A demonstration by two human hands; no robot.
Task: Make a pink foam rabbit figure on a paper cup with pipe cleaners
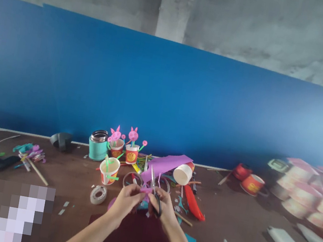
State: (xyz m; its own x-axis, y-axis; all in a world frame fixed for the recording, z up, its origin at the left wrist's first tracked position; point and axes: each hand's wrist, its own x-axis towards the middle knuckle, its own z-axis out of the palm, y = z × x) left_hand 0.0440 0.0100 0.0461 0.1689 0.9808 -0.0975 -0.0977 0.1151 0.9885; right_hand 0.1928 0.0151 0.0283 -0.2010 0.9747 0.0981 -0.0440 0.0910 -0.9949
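Observation:
My left hand (126, 201) is closed in a pinch on a small pink paper piece (146, 190), held over the brown table (232, 236). My right hand (162, 207) grips black-handled scissors (154, 190), blades pointing up at the pink piece. Just beyond my hands lie a purple paper sheet (166, 164), a paper cup on its side (182, 174) and an upright paper cup with green strips (109, 170). Two cups with pink paper animal heads on sticks (128, 144) stand further back. A dark red sheet (135, 240) lies under my forearms.
A tape roll (98, 194) lies left of my hands. A teal metal-lidded mug (98, 144) stands at the back by the blue wall. Stacked pink-lidded cups (310, 191) fill the right side, with red cups (251, 183) nearby. Paper scraps and sticks (30, 155) litter the left.

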